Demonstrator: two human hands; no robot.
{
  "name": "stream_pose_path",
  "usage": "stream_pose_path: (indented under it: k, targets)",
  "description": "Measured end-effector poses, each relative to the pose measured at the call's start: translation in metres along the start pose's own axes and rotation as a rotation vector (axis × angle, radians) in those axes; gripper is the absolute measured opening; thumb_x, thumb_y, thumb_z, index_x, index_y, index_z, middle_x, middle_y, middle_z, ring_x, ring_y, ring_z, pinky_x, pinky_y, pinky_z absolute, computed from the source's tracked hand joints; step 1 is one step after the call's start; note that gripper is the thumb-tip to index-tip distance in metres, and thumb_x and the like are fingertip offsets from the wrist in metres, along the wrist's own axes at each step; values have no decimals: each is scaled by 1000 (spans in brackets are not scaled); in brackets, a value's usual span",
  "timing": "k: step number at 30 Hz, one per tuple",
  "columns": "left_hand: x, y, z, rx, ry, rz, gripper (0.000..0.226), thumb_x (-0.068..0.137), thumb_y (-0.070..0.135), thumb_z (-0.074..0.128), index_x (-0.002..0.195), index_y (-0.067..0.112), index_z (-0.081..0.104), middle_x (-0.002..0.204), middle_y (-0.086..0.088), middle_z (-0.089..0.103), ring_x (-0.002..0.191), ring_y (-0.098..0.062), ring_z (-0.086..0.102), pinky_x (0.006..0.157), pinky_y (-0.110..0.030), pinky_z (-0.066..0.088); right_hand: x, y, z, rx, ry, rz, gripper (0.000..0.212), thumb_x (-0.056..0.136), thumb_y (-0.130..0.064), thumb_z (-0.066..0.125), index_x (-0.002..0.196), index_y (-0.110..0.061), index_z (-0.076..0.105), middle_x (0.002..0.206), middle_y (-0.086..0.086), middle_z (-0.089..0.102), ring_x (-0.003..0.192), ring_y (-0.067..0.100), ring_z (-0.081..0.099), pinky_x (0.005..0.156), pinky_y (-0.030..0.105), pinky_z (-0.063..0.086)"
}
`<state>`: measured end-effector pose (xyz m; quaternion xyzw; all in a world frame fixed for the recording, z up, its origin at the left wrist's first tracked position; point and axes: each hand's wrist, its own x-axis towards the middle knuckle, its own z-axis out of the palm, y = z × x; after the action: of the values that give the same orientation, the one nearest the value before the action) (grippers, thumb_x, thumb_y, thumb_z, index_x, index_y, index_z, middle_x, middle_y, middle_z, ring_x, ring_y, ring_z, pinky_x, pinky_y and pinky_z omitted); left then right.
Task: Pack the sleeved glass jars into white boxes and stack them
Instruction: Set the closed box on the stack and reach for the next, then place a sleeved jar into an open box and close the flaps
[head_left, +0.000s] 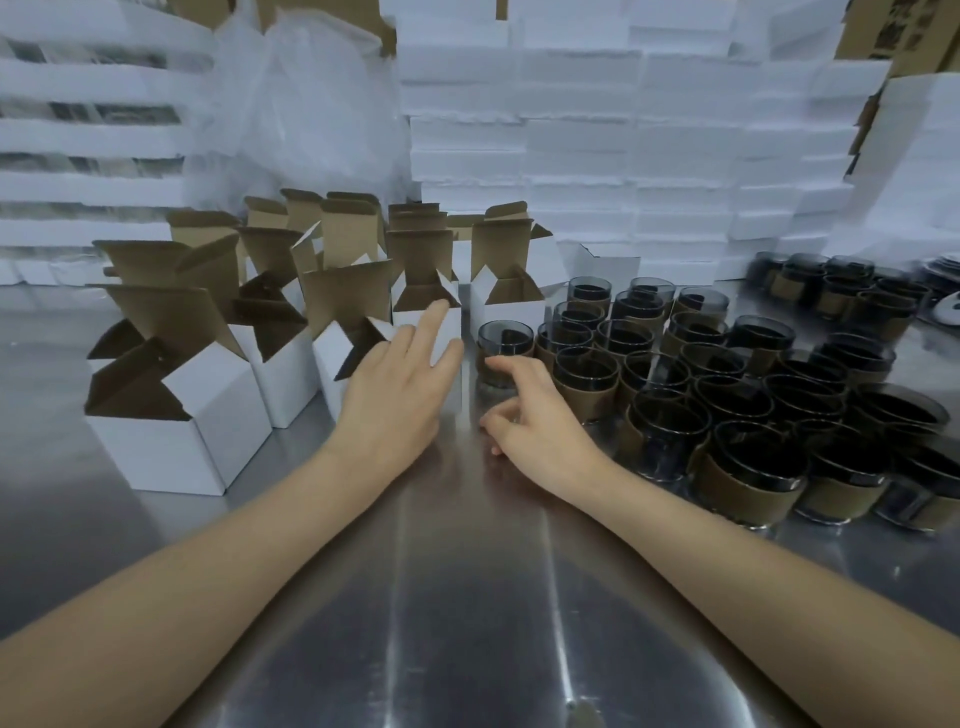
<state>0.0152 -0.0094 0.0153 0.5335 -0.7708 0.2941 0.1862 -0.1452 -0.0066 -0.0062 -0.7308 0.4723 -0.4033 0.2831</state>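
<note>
Several open white boxes with brown flaps stand at the left and centre of the steel table. My left hand reaches forward with fingers spread, its fingertips touching one open white box. Just to the right stands a dark glass jar in a brown sleeve, apart from the others. My right hand curls around the jar's near side, thumb and fingers touching it. A large cluster of sleeved jars fills the right side of the table.
A wall of stacked closed white boxes rises behind the table. A crumpled clear plastic bag sits at the back left. More jars stand at the far right. Brown cartons show at the top right.
</note>
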Motion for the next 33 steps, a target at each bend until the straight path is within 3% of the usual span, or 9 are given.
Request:
stream_pose_path:
  k: [7,10,13,17,21,25,27,29,33]
  targets:
    - [-3,7,1,-452,408,327,46,81,-3,58,127,3,54,138,-21,43,114,-31,54,89,-39,51,5,-9,2,161,59,-71,62,91,1,44,149,-18,28,146,0,35,113,2,54,96,26,50]
    - [-5,4,1,-534,619,91,45,83,9,58,126,14,47,135,-5,43,123,-22,44,102,-31,34,2,-10,1,252,106,-61,53,97,-2,40,148,-16,31,145,-2,42,127,4,46,109,33,39]
    - [-3,2,-1,-856,435,-332,50,91,23,56,138,18,41,144,3,36,134,-9,32,111,-24,26,-1,-14,0,265,76,-58,46,102,-17,43,147,-20,35,132,-21,47,122,-6,46,103,23,41]
    - [-3,4,3,-1322,42,-545,48,99,29,49,143,24,31,139,14,44,124,5,40,99,-11,33,-4,-14,-1,223,44,-42,46,96,-34,53,140,-22,44,134,-9,54,122,3,50,101,24,45]
    - [-4,13,1,-1325,49,-556,32,99,47,34,129,35,36,116,33,48,105,25,44,82,5,33,-3,-12,-3,213,169,-22,29,87,-37,67,110,-22,57,109,-14,63,98,-5,59,81,11,48]
    - [-1,17,5,-1419,198,-786,32,102,51,20,112,39,48,104,30,56,109,8,51,86,-10,42,-2,-10,-2,169,316,-21,25,95,-33,55,74,-20,51,63,-16,54,59,-4,49,57,9,38]
    - [3,16,5,-1581,271,-982,23,103,34,29,98,39,51,107,16,59,111,-8,56,89,-24,49,-1,-8,-2,206,324,-11,8,98,-23,48,93,-19,53,67,-9,57,59,-1,51,54,9,40]
    - [4,14,4,-1700,303,-1064,21,98,22,38,98,37,53,110,1,63,99,-14,65,77,-31,55,-1,-8,-3,203,316,-7,31,98,-12,40,129,-18,42,71,-6,58,61,-1,53,58,9,43]
    - [4,6,4,-1739,323,-1064,34,97,7,43,106,37,59,121,1,64,111,-19,63,91,-38,55,-1,-10,1,149,157,7,46,104,-19,33,149,-17,31,134,2,53,123,11,50,106,37,42]
